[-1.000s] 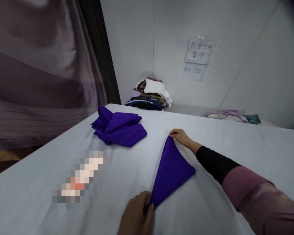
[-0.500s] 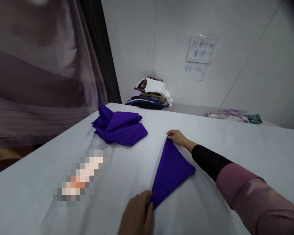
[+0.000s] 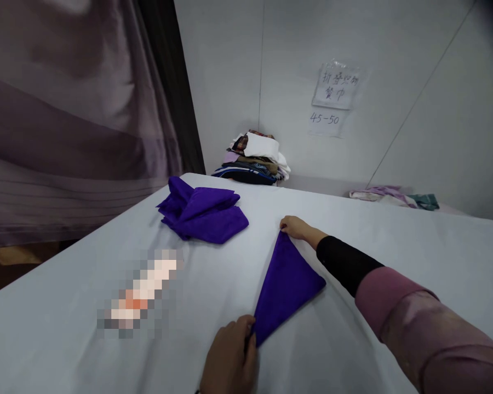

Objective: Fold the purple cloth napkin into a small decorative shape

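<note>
A purple cloth napkin (image 3: 287,287), folded into a triangle, lies on the white table (image 3: 394,262). At its near left corner, my left hand (image 3: 232,350) pinches the edge between thumb and fingers. My right hand (image 3: 298,227) reaches across from the right and grips the far corner, fingers closed on it. The napkin's third corner points right, with no hand on it. Further back on the left sits a second purple cloth (image 3: 205,216), loosely bunched with several folds; neither hand touches it.
A blurred-out pale object (image 3: 143,290) lies on the table's left part. Behind the table rises a stack of folded clothes (image 3: 254,158). More cloth (image 3: 390,196) lies past the back edge at right. A curtain (image 3: 74,120) hangs at left; paper signs (image 3: 334,90) are on the wall.
The view has shifted slightly. Both hands keep their grip on the triangular napkin, which looks almost the same.
</note>
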{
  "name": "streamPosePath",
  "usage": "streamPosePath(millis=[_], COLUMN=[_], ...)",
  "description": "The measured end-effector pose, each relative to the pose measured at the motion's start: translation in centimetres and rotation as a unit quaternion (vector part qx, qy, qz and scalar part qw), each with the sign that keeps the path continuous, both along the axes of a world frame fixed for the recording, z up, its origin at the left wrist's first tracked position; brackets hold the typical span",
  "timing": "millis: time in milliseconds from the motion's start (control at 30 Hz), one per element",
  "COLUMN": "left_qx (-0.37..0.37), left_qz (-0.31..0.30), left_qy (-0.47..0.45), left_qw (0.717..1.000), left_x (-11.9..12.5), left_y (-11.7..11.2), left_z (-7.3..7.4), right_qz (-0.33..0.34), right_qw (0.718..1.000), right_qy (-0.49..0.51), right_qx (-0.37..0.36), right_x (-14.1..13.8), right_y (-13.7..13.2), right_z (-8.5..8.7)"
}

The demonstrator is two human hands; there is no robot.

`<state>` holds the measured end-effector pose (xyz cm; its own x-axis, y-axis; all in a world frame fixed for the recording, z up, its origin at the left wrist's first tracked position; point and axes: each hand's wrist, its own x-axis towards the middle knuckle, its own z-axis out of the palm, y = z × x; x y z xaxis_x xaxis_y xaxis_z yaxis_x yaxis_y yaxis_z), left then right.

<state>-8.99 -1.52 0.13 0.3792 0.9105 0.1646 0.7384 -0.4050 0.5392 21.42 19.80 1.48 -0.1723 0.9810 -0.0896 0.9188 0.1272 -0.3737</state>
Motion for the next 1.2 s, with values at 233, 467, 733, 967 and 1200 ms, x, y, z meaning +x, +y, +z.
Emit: streamPosePath(millis=[233, 467, 733, 967, 1200], left_qx=[-0.046, -0.063, -0.055, -0.018, 0.394], left_qz=[-0.022, 0.010, 0.003, 0.000, -0.016], left_qy=[0.059, 0.079, 0.137, 0.101, 0.057], left_qw=[0.997, 0.995, 0.989, 0.995, 0.917], left_x=[0.3, 0.7, 1.0, 1.4, 1.5], left_y=[0.6, 1.0, 1.9, 5.7, 10.9], left_z=[1.5, 1.5, 2.0, 3.8, 9.0], right_qz=[-0.011, -0.026, -0.007, -0.009, 0.003], right_qw=[1.000, 0.994, 0.974, 0.966, 0.880], right_qy=[0.009, 0.105, 0.198, 0.193, 0.047], right_qx=[-0.002, 0.035, 0.114, 0.173, 0.472], right_x=[-0.4, 1.8, 4.0, 6.2, 7.8], right_y=[-0.5, -3.2, -7.5, -11.5, -17.8], right_z=[0.9, 4.4, 8.6, 12.2, 13.7])
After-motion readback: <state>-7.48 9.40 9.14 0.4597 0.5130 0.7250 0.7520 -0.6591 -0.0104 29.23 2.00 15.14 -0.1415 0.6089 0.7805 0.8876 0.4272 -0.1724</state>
